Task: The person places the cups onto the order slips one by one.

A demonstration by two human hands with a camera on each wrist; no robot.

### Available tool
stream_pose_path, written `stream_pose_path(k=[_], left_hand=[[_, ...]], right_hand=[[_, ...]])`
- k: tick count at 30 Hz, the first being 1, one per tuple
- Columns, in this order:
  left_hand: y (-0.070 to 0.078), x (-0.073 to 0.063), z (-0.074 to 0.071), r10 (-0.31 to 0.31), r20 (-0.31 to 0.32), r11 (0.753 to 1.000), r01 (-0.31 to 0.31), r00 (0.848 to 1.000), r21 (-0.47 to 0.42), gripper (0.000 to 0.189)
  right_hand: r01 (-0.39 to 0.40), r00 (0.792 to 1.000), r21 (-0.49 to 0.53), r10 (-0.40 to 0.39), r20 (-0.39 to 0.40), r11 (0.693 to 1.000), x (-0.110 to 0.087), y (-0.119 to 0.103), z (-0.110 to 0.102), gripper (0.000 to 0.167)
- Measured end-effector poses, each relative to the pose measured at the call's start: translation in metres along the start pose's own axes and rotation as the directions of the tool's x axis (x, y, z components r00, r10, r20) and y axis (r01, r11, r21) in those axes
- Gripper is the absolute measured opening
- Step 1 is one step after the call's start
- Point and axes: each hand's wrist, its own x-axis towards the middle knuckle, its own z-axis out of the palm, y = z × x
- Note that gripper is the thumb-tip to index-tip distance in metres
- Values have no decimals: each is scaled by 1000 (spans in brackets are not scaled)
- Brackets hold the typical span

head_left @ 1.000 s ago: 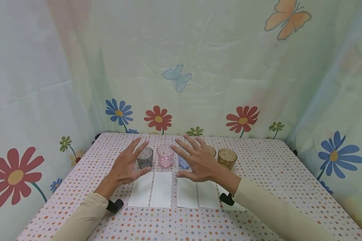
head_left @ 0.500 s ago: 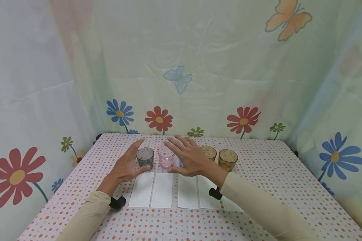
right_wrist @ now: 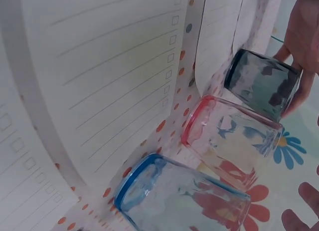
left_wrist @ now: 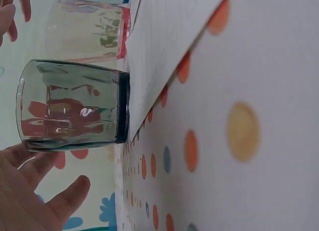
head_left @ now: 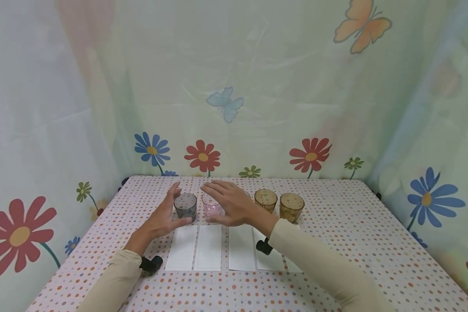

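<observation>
A smoky grey glass (head_left: 186, 208) stands upright at the left end of a row. My left hand (head_left: 159, 220) is at its left side, thumb in front and fingers behind; in the left wrist view the thumb (left_wrist: 71, 198) is apart from the glass. Beside it stands a pink glass (head_left: 210, 207), partly covered by my right hand (head_left: 234, 204). The right fingers reach over leftward, thumb low in front; the right wrist view has its fingertips (right_wrist: 310, 195) apart from the pink glass. A blue glass (right_wrist: 182, 198) is mostly hidden behind the right hand in the head view.
Two amber glasses (head_left: 266, 198) continue the row to the right. Several lined white paper sheets (head_left: 208, 249) lie in front of the glasses. A dotted cloth (head_left: 203, 289) covers the table, with a flowered curtain (head_left: 257, 130) around it.
My right hand has moved left from in front of the blue glass to the pink glass, its fingers drawing closer together. The left hand has edged in closer beside the grey glass.
</observation>
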Motion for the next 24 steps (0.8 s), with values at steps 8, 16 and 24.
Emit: stream_pose_path(k=[8, 16, 24], left_hand=[[-6, 0, 3, -33, 18, 995, 34, 999, -99, 113], [-10, 1, 0, -14, 45, 981, 22, 999, -191, 110], [-15, -2, -2, -23, 62, 951, 41, 998, -306, 105]], right_hand=[[-39, 999, 44, 37, 40, 998, 10, 0, 8, 84], [-111, 990, 104, 100, 104, 988, 21, -1, 12, 87], [-176, 974, 135, 153, 167, 975, 34, -3, 15, 90]])
